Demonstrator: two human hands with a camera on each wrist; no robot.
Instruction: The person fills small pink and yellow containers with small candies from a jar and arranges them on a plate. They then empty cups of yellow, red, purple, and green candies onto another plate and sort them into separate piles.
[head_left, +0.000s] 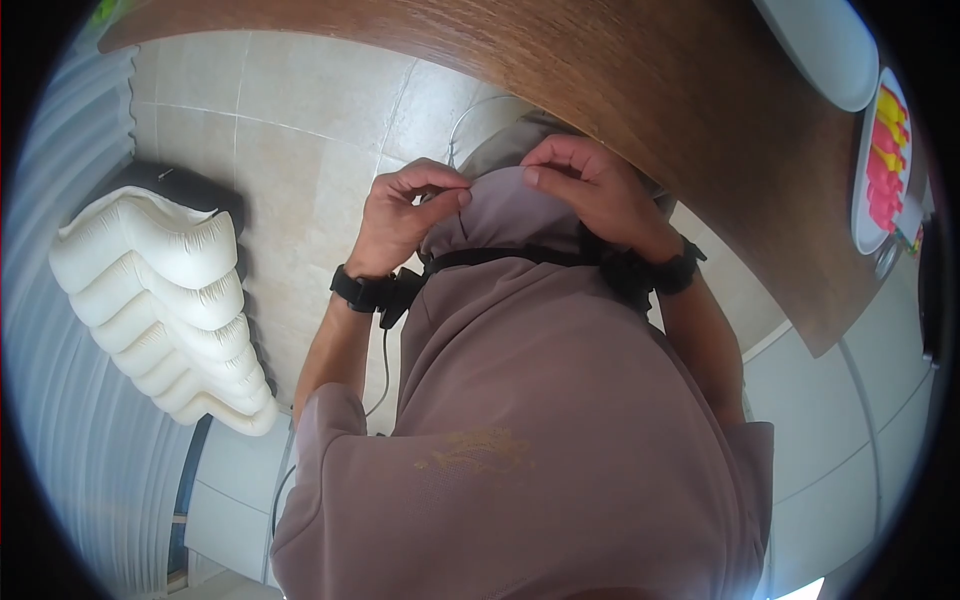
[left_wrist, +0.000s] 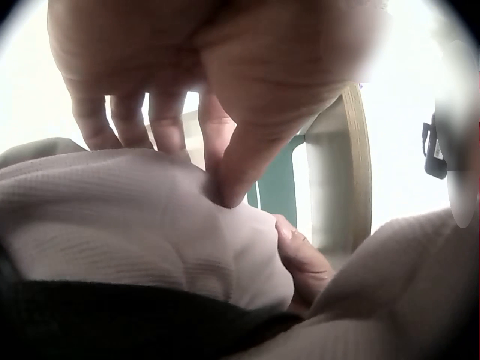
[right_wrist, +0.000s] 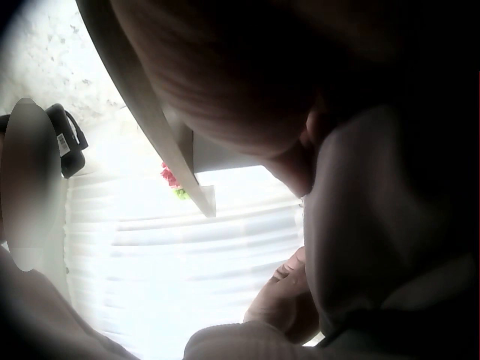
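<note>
Both hands are at the lower edge of a mauve shirt point(head_left: 560, 370), in front of the person's waist. The left hand point(head_left: 400, 215) pinches the hem point(head_left: 495, 185) between thumb and index finger. In the left wrist view its thumb point(left_wrist: 240, 169) presses the light ribbed cloth point(left_wrist: 142, 217), with the other fingers reaching behind the edge. The right hand point(head_left: 605, 200) pinches the same hem a short way to the right. A stretch of cloth spans the two hands. Below it a black strap point(head_left: 510, 258) crosses the waist.
A brown wooden table point(head_left: 640, 70) curves along the front and right. On it are a white tray point(head_left: 862, 215) of pink and yellow pieces and a pale oval dish point(head_left: 825, 50). To the left, a cream cushioned seat point(head_left: 165, 290) stands on the tiled floor point(head_left: 290, 90).
</note>
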